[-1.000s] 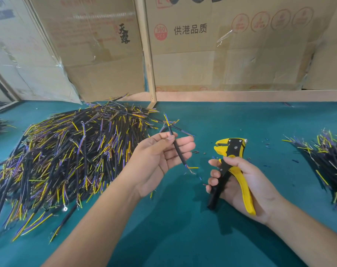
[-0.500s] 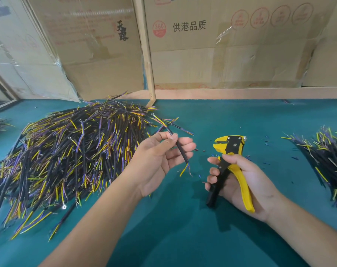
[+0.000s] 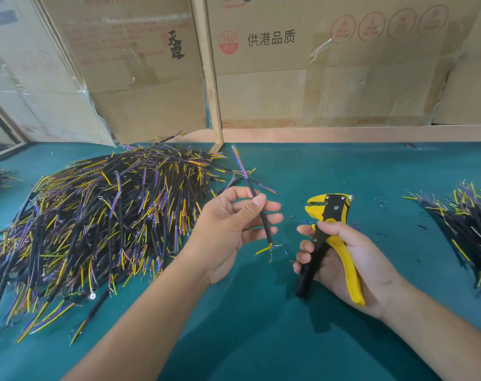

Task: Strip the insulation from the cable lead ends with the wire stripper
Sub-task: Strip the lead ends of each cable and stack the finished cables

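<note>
left hand (image 3: 228,229) pinching cable (image 3: 258,213), right hand (image 3: 352,259) gripping stripper (image 3: 330,215)

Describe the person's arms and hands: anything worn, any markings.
Both forearms are bare up to the frame's lower edge: no sleeves show. The left hand and the right hand wear no gloves; no rings, watch, wristband or markings are visible. Fingernails are short and unpainted where they show.

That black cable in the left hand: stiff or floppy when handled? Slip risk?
Probably fairly stiff: the black cable stays nearly straight though the left hand pinches it only mid-length. Its thin leads splay and bend, so likely floppy. The smooth-looking jacket may slip in a light pinch. Seems light.
</note>
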Tool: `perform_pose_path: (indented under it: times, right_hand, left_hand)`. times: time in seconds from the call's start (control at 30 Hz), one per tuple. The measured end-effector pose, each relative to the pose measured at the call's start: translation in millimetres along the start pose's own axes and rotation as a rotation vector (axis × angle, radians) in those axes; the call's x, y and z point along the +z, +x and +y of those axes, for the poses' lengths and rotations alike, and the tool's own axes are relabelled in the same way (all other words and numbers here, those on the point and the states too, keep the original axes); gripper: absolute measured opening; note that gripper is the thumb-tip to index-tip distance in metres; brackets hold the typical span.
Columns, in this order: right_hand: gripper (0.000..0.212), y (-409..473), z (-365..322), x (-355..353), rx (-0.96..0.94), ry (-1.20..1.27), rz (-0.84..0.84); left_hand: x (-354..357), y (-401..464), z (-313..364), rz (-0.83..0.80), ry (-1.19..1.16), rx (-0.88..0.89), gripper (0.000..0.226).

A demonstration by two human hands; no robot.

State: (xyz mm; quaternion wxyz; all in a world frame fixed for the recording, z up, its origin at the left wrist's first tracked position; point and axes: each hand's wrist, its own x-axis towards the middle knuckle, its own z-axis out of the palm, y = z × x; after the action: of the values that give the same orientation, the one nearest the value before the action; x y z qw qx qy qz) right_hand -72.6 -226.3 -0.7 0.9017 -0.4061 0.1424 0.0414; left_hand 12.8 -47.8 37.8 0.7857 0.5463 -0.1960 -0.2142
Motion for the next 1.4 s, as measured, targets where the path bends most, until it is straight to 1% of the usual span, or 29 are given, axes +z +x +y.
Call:
perform_pose_path:
  times: [0.1, 0.2, 0.37, 0.6, 0.73, 0.83, 1.07, 1.1, 1.17, 1.2, 1.23, 1.27, 1.33, 1.37, 1.4]
  right_hand:
    - [0.04, -3, -1, 2, -0.005, -0.048, -0.012]
    - [0.038, -6, 0, 5, -0.005, -0.111, -0.06]
    - [0.032, -14, 3, 9, -0.021, -0.225, -0.161]
    - [0.023, -22, 2, 12, -0.038, -0.298, -0.164]
    - [0.01, -24, 2, 13, -0.058, -0.347, -0.189]
    - [0.011, -24, 1, 13, -0.059, -0.357, -0.185]
    - [0.014, -24, 2, 11, -0.094, -0.402, -0.23]
    - [0.016, -24, 2, 10, -0.099, -0.402, -0.23]
    - [0.016, -24, 3, 10, -0.112, -0.393, -0.226]
    - [0.014, -24, 4, 11, -0.119, -0.387, -0.225]
    - [0.012, -23, 3, 11, -0.124, -0.378, -0.226]
    - [0.012, -23, 3, 11, -0.125, -0.362, -0.226]
    - [0.012, -22, 3, 11, -0.117, -0.305, -0.213]
    - [0.011, -22, 3, 11, -0.113, -0.271, -0.201]
    - [0.011, -22, 2, 11, -0.113, -0.242, -0.191]
  left_hand:
    - [2, 0, -2, 0.036, 0.055, 0.023, 0.022]
    - [4, -1, -5, 0.07, 0.062, 0.03, 0.02]
    - [8, -1, -9, 0.064, 0.063, 0.033, 0.02]
    - [15, -4, -12, 0.046, 0.074, 0.014, 0.026]
    - [17, -5, -13, 0.061, 0.081, 0.007, 0.014]
    - [17, -4, -12, 0.088, 0.065, 0.004, 0.007]
    - [16, -4, -13, 0.109, 0.028, 0.0, 0.008]
    - [16, -4, -13, 0.112, 0.018, -0.002, 0.01]
    - [15, -2, -14, 0.137, 0.027, 0.001, 0.02]
    - [14, -1, -14, 0.159, 0.072, 0.005, 0.024]
    - [13, 0, -15, 0.185, 0.166, 0.018, 0.025]
    - [11, 1, -15, 0.214, 0.334, 0.05, 0.024]
    - [5, 1, -17, 0.249, 0.813, 0.201, 0.023]
    - [4, 0, -16, 0.212, 0.983, 0.288, 0.023]
    - [4, -1, -15, 0.137, 1.075, 0.34, 0.024]
